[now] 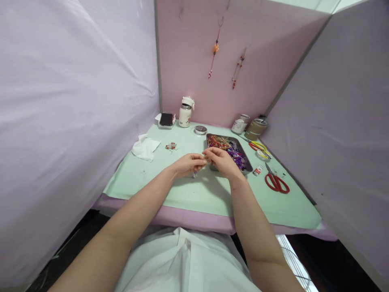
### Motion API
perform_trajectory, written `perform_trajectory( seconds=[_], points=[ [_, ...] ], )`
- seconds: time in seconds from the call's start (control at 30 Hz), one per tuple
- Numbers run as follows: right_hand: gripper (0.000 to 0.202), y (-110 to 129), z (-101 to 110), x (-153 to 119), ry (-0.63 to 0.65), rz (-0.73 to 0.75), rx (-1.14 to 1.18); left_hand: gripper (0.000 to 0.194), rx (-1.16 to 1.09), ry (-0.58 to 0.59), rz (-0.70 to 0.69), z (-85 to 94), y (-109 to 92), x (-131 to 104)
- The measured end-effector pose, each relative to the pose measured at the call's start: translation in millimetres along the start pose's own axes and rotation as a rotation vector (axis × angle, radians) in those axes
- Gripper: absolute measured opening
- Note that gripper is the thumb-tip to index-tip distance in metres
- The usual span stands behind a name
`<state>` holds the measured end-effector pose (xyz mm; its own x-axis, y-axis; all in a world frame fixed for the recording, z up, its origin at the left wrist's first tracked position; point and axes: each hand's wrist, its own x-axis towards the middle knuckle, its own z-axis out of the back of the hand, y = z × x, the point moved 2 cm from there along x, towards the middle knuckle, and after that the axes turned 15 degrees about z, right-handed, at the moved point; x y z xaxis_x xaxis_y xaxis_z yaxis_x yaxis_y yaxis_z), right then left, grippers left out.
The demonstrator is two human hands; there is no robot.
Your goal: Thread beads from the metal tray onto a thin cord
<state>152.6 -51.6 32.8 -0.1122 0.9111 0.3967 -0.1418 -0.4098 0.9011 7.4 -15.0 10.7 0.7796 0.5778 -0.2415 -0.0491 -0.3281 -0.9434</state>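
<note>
Over the front of the mat, my left hand [190,165] and my right hand [221,161] meet with their fingertips almost touching. Both are closed in a pinch; whatever is between the fingers is too small to make out. Just under my left hand shows a small purple beaded piece [195,174]; I cannot tell whether it hangs from the fingers or lies on the mat. A metal tray [247,162] full of purple beaded strands [238,156] and red and gold cords [218,142] sits behind my right hand, which hides part of it.
Red-handled scissors [276,182], a small red and white packet [258,170] and yellow-and-red-handled tools [257,146] lie right. Jars [255,129] and a cream bottle [185,115] stand behind. Left are a tissue [146,147] and red beadwork [171,146]. Beaded strings [215,48] hang on the pink wall.
</note>
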Motion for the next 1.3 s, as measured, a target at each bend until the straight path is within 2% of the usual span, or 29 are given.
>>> perform_trajectory(
  seconds=[0.2,0.37,0.47,0.8,1.07,1.3],
  points=[
    [0.029,3.8,2.5,-0.6,-0.015,0.041,-0.150,0.021,-0.009,-0.173,-0.086,5.1,0.3,2.6],
    [0.027,-2.6,2.1,2.1,-0.152,0.050,-0.223,0.022,-0.057,-0.254,-0.107,4.9,0.8,3.8],
    [0.029,-6.9,0.9,3.3,-0.178,0.039,-0.226,0.021,-0.107,-0.283,-0.100,5.4,1.1,5.8],
    [0.033,-9.3,-3.6,3.4,-0.201,0.035,-0.221,0.015,-0.291,-0.192,-0.042,7.9,1.1,9.1],
    [0.036,-10.6,-4.4,3.4,-0.205,0.026,-0.211,0.015,-0.313,-0.134,-0.005,9.7,1.6,11.0],
    [0.033,-11.6,-5.8,3.2,-0.199,0.021,-0.183,0.023,-0.243,-0.201,-0.017,9.3,4.1,10.4]
  ],
)
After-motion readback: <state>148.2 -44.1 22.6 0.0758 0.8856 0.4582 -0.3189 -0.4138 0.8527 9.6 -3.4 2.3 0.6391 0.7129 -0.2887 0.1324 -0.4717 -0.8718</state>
